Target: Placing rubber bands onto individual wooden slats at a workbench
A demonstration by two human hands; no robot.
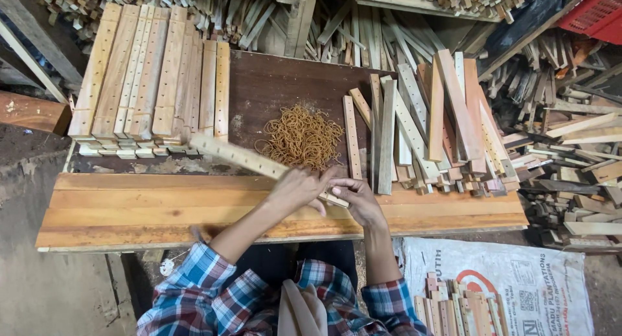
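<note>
My left hand (pixel 299 186) grips a bundle of long pale wooden slats with drilled holes (pixel 236 156), which reaches up and left over the table. My right hand (pixel 357 197) closes on the bundle's near end, next to the left hand. Just beyond the hands lies a heap of tan rubber bands (pixel 301 137) on the dark tabletop (pixel 285 83). Whether a band is in my fingers is hidden.
Neat stacks of holed slats (pixel 146 83) fill the table's left. Loose slats (pixel 421 125) pile on its right. A light plank bench front (pixel 162 210) runs below. Scrap wood (pixel 570 161) lies at the right, a white sack with slats (pixel 492 297) on the floor.
</note>
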